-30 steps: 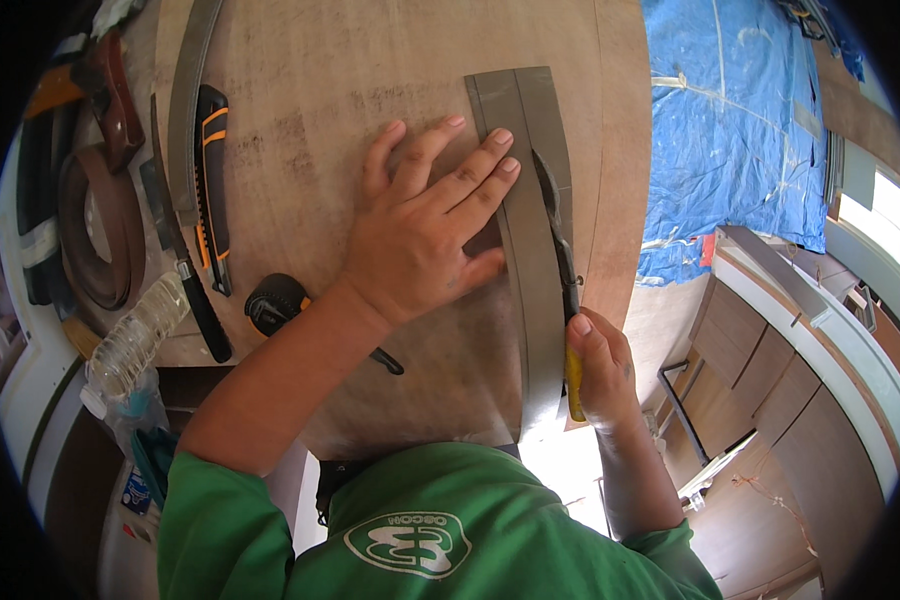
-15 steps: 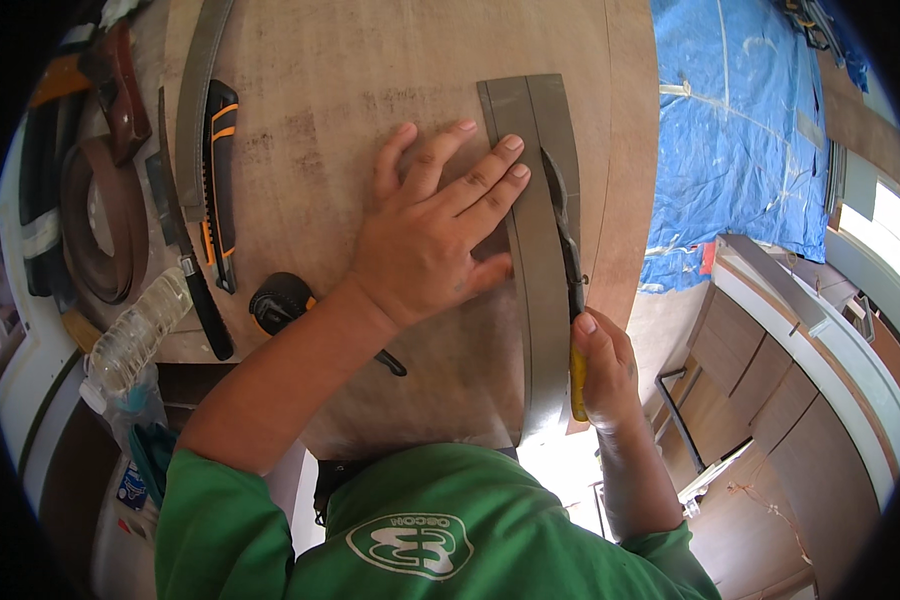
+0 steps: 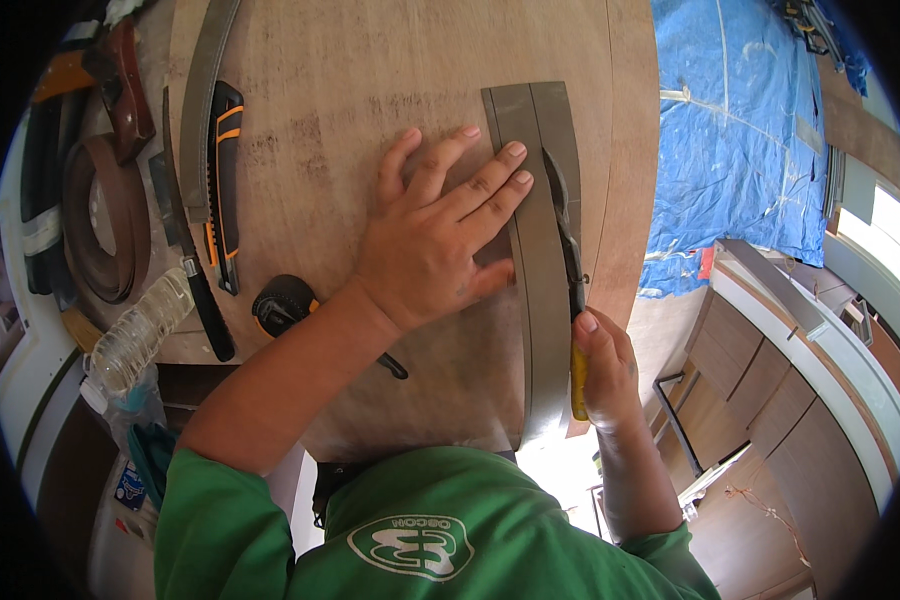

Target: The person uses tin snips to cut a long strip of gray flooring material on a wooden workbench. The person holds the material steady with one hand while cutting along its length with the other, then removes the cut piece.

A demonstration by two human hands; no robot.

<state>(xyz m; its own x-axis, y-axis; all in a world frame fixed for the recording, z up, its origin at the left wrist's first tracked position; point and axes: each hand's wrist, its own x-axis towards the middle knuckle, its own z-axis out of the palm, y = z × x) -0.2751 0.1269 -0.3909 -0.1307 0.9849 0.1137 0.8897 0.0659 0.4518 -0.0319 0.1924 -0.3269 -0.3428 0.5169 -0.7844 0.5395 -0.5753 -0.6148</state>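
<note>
A long grey-brown strip (image 3: 547, 240) with dark lengthwise lines lies on the wooden tabletop, its near end reaching the table's front edge. My left hand (image 3: 435, 225) is spread flat, two fingertips resting on the strip and the rest on the wood beside it. Closed around the yellow handle of dark-bladed snips (image 3: 573, 255) is my right hand (image 3: 610, 365). The blades lie lengthwise along the right part of the strip, pointing away from me. Whether they have cut into it is hard to see.
Left of my left arm are a black-and-orange utility knife (image 3: 227, 185), a tape measure (image 3: 283, 303), a black-handled saw (image 3: 206, 310) and a coiled brown band (image 3: 82, 220). A clear plastic bottle (image 3: 140, 335) lies at the left edge. Blue sheeting (image 3: 740, 130) spreads at the far right.
The strip's far end and my left fingertips appear very slightly nearer to me. My right hand keeps its hold on the snips in nearly the same place.
</note>
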